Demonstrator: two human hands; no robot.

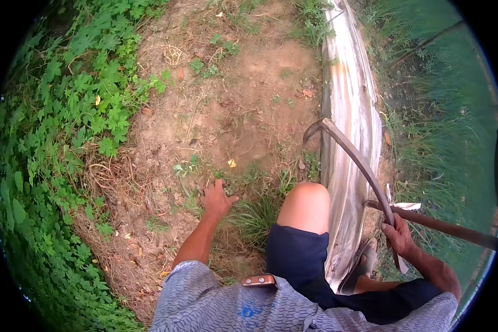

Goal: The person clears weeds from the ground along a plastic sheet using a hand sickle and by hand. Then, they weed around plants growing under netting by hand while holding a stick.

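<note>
Curved hoe (366, 169), clenched in the right hand (399, 237), overlaps a pale strip (348, 105) and brown pole (442, 222), left hand (217, 200) splayed beside grass (255, 222).

Vines (105, 110) lie left of a strip of soil (260, 72), sheeting (346, 127) runs along its right with tall grass (437, 138) beyond, the hoe (359, 159) in the right hand (401, 237) crosses above the sheeting, and a grass tuft (254, 224) sits between left hand (218, 200) and knee (304, 207).
</note>
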